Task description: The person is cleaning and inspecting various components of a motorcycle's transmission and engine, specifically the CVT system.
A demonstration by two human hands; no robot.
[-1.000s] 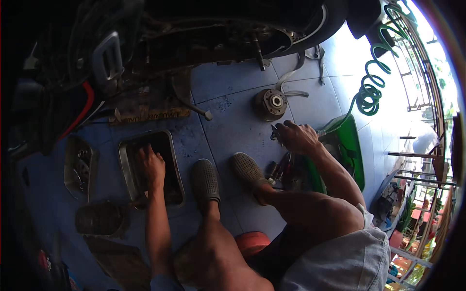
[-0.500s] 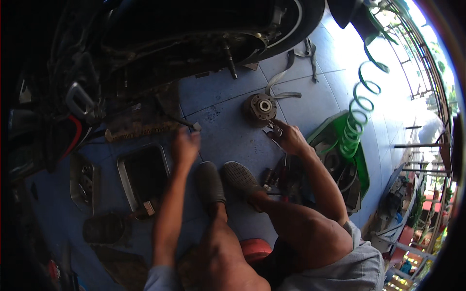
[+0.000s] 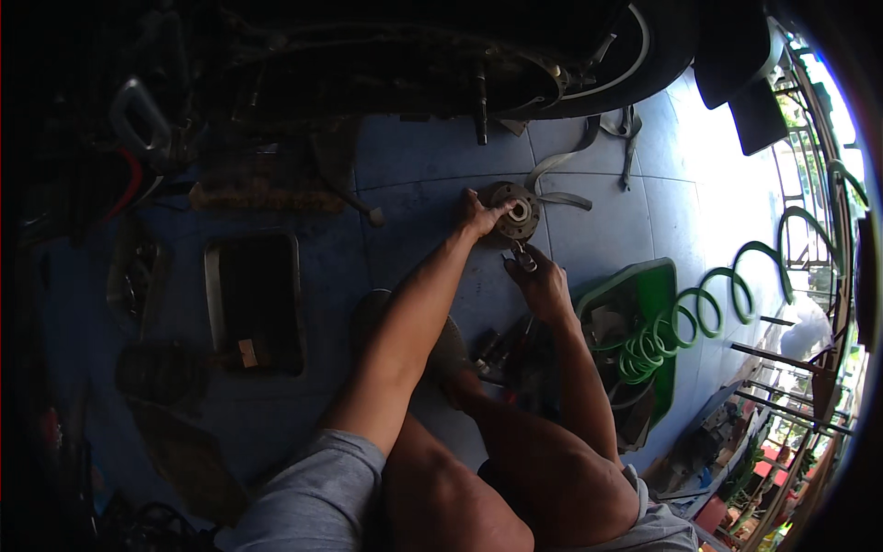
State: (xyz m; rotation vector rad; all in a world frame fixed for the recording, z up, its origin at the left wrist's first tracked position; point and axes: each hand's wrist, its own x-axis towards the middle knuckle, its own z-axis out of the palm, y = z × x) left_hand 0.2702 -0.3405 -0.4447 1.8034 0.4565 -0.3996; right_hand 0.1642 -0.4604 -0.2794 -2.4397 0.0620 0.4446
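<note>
— Down by the knees, what is lying there?

— Loose tools (image 3: pixel 501 350) are lying on the blue floor (image 3: pixel 607 230) just past the shoes, near the right forearm. Beside them a green tray (image 3: pixel 658 281) is holding a green coiled hose (image 3: pixel 681 322).

— And the hands?

— Both are reaching forward. The right hand (image 3: pixel 543 285) is curling around a small metal tool (image 3: pixel 522 259); the fingers are closed on it, and its tip is pointing up toward the hub (image 3: pixel 513 210). The left hand (image 3: pixel 478 216) is pressing against the hub's left rim, fingers spread over the edge, steadying rather than lifting as far as I can judge.

— Where is that hub sitting?

— Flat on the floor, between the hands and the wheel (image 3: pixel 589 64) further back, with a grey strap (image 3: pixel 561 175) lying just beyond it.

— How is it going to handle?

— I am guessing heavy and stiff: it looks like solid, dark metal, round, with a bright bore in the middle. Probably greasy too, so slippery on the flat face. The outer rim, where the left hand is now, seems the surest place to grip; the bore looks too small for fingers.

— Anything off to the side?

— A dark pan (image 3: pixel 256 304) is sitting well to the left, apart from both hands.
</note>
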